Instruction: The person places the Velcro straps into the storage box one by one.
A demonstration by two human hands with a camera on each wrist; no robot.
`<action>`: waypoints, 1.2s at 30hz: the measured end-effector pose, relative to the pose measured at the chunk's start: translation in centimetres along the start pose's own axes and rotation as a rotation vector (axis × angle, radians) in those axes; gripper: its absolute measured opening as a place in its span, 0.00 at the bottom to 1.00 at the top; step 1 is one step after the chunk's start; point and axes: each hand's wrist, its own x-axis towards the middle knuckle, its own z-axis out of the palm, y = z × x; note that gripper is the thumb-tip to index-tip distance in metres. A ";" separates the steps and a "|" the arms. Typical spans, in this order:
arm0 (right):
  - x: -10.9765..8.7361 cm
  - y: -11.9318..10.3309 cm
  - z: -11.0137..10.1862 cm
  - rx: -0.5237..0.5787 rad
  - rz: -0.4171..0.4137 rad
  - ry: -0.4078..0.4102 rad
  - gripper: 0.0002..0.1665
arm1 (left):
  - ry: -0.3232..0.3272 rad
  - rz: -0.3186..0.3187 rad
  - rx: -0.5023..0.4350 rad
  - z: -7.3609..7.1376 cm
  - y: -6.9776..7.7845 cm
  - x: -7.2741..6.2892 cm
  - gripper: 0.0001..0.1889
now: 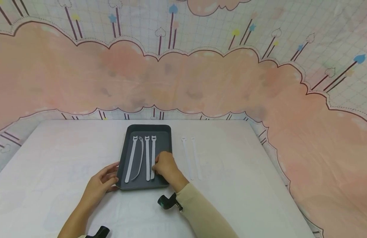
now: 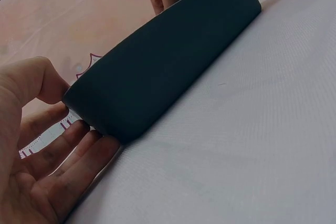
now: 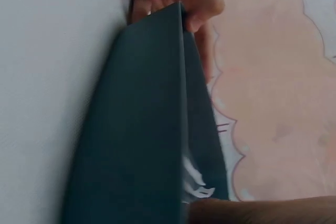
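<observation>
A dark grey tray lies on the table with several white cable straps in it, each with a slotted head. Three of these lie fairly straight, while one strap is bowed on its edge. My left hand holds the tray's left side near the front corner, thumb at the rim and fingers against the wall in the left wrist view. Inside the tray, my right hand pinches the rightmost strap at its lower part. The tray wall hides the right fingertips in the right wrist view.
Two more white straps, a left one and a right one, lie side by side on the white table to the right of the tray. A patterned peach cloth hangs behind the table.
</observation>
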 end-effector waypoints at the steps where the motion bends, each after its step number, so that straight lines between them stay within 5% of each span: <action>1: -0.1 0.0 -0.2 0.017 -0.002 -0.003 0.11 | 0.000 -0.001 -0.002 0.0 0.0 0.0 0.30; 9: -1.3 1.8 -5.7 0.298 0.022 0.008 0.15 | -0.002 0.004 -0.011 0.1 0.0 0.1 0.30; 16: -2.6 7.6 -10.6 0.230 0.094 0.155 0.18 | -0.007 0.007 -0.014 0.0 0.1 0.2 0.30; 24: -3.2 11.4 -9.9 0.164 0.201 0.150 0.19 | -0.010 -0.006 -0.003 -0.2 0.0 0.1 0.30; 36: -3.4 11.1 -7.6 0.066 0.156 0.295 0.12 | -0.013 -0.013 0.009 -0.4 0.2 0.1 0.29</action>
